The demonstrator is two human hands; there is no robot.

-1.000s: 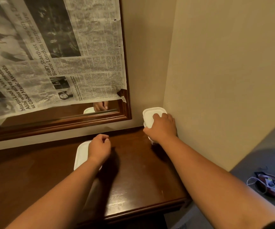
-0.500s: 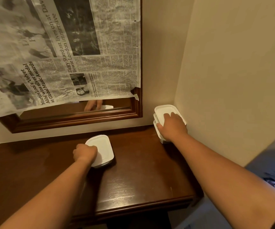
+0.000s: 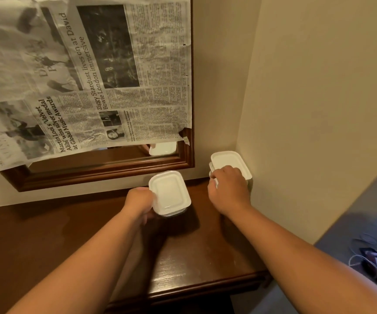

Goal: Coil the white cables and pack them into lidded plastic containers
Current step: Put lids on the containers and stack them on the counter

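On my feed, the person's body shows only as two arms. The left forearm [image 3: 87, 257] and right forearm [image 3: 296, 252] are uncovered along their whole visible length, right to the frame's edge. The left hand [image 3: 138, 201] and right hand [image 3: 228, 191] are bare too, with short, plain fingernails where I can see them.

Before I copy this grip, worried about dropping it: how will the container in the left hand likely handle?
Probably light: the left hand holds the lidded container by one side alone. Its smooth white plastic may be slippery. Squat and rectangular, it seems unlikely to roll.
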